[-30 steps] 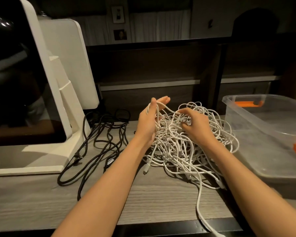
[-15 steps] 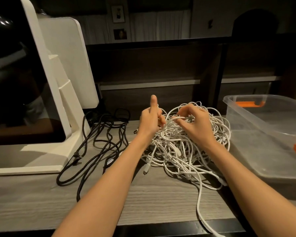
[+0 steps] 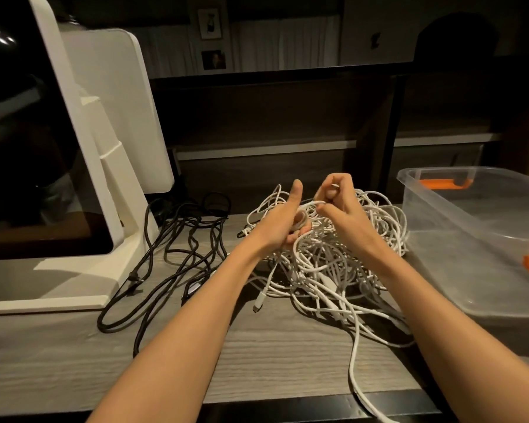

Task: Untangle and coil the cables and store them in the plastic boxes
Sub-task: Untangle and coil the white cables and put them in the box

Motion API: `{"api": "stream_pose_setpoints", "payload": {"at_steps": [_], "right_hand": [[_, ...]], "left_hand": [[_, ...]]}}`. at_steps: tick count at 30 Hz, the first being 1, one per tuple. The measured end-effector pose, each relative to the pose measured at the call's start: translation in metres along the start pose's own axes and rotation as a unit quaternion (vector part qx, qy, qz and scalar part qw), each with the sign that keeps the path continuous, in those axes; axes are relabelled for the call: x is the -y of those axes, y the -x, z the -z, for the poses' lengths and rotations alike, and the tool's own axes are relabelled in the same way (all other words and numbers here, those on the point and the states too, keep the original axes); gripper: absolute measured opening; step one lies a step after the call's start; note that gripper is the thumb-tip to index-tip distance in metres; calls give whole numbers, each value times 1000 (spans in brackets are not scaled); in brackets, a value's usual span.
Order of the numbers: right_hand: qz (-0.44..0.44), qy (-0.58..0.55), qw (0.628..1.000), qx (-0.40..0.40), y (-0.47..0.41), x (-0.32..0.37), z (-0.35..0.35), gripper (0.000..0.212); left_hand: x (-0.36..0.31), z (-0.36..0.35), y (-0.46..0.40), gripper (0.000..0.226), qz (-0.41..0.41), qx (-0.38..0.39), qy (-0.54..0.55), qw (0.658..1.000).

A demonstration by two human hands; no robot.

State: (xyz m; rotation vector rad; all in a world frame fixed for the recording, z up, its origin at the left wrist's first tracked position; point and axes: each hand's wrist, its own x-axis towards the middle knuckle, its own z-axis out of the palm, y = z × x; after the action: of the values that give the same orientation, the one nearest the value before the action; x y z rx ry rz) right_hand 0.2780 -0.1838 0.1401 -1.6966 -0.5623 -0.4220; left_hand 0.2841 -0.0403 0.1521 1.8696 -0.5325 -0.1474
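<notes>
Dim desk: white cables lie tangled beside the plastic box. My left hand curls round a bundle to steady it, while my right hand pinches one strand, lifting it free.

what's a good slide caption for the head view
Both hands, left hand and right hand, pick a strand from the white cable tangle beside an empty plastic box.

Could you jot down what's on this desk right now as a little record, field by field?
left hand: grips white strands, thumb up
right hand: pinches a white cable end
white cable tangle: heaped mid-desk, one strand trailing off the front edge
black cables: loose, left of the tangle
plastic box: right, clear, orange clips, no cables visible inside
</notes>
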Motion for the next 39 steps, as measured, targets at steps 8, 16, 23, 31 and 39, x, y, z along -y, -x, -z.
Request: {"api": "stream_pose_setpoints", "payload": {"at_steps": [8,16,23,31,39], "right_hand": [[41,315,948,-29,-6,-16,8,21],[23,462,886,-16,-6,-18,12,12],[84,517,852,-1,-5,-12,13,10],[123,562,818,10,-5,-11,23,7],[108,415,903,-22,-3,-16,31,8]], "left_hand": [[8,3,-2,48,-49,-178,24,982],[8,-5,-2,39,-51,-199,231,951],[1,1,-6,51,-6,-234,438,868],[1,8,-12,55,28,-324,199,924],[9,6,-16,67,27,-231,3,973]]}}
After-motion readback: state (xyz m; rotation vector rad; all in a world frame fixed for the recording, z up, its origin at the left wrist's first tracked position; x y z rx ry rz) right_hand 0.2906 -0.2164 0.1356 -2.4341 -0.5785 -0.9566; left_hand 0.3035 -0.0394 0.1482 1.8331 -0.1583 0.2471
